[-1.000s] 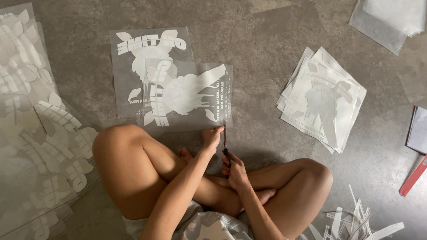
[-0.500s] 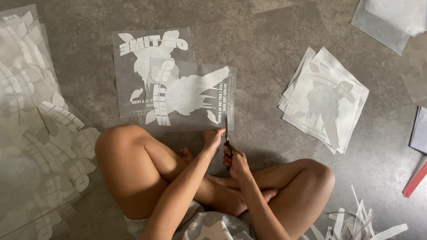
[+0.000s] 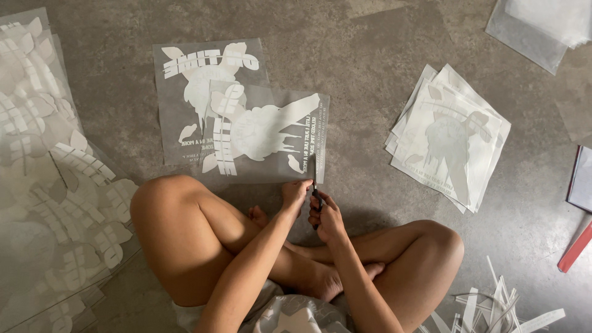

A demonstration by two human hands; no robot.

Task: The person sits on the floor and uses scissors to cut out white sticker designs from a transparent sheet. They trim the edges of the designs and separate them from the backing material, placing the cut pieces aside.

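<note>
I sit cross-legged on a grey floor. A clear film sheet with a white printed design (image 3: 265,132) lies in front of my knees, overlapping a second printed sheet (image 3: 185,74) behind it. My left hand (image 3: 295,192) pinches the front sheet's near edge by its right corner. My right hand (image 3: 325,216) grips scissors (image 3: 314,176). Their blades point away from me and run up the sheet's right margin, beside a column of small print.
A pile of similar printed sheets (image 3: 447,139) lies to the right. A long roll-out of uncut film with white leaf shapes (image 3: 55,185) covers the floor on the left. Thin cut-off strips (image 3: 505,305) are heaped by my right knee. A red-edged book (image 3: 579,197) is at the right border.
The scissors blades have crept a little farther up the sheet's right margin. Both hands stay at the sheet's near right corner, and the view has shifted slightly.
</note>
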